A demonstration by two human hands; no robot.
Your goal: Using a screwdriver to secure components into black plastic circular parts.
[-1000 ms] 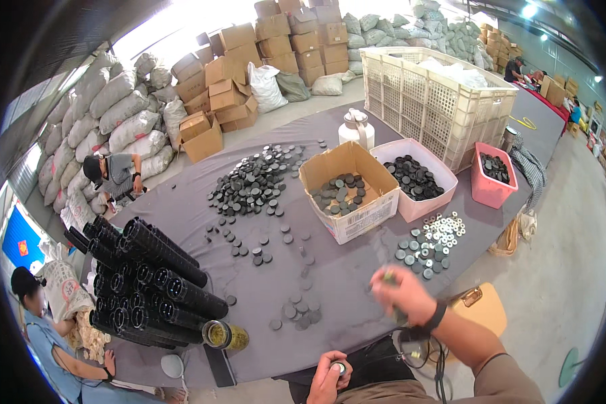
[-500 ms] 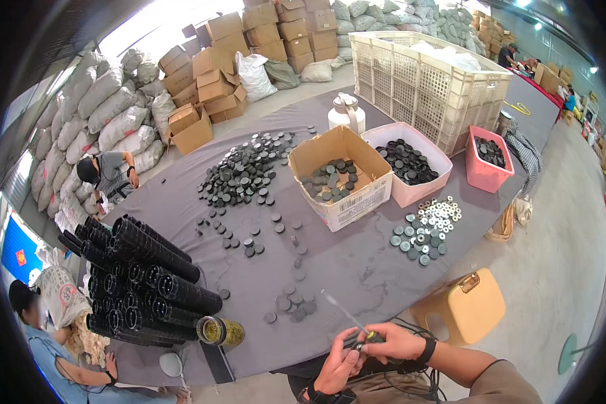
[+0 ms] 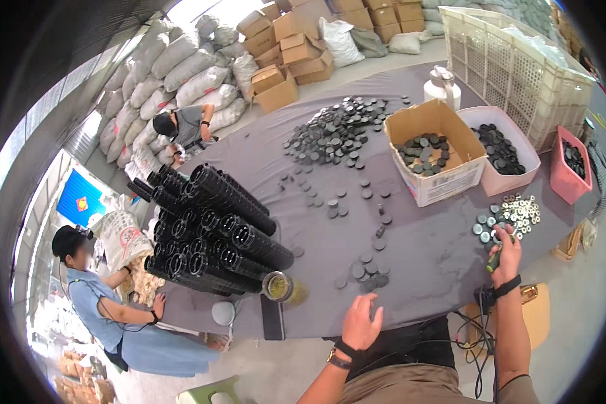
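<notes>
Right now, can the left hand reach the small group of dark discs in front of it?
Probably yes: the left hand looks open, its fingertips close to the dark discs, with nothing visibly blocking the way.

Shows dk grey on tablecloth [image 3: 424,242], blk on tubes [image 3: 205,246], grey-blk on discs [image 3: 337,131], grn on tool handle [image 3: 494,260], wht on flask [image 3: 443,89]. Has brn on carton [image 3: 411,172], pale pink on lg tub [image 3: 506,182], deeper pink on sm tub [image 3: 567,180], cream w/ hole grid on crate [image 3: 505,84].
</notes>
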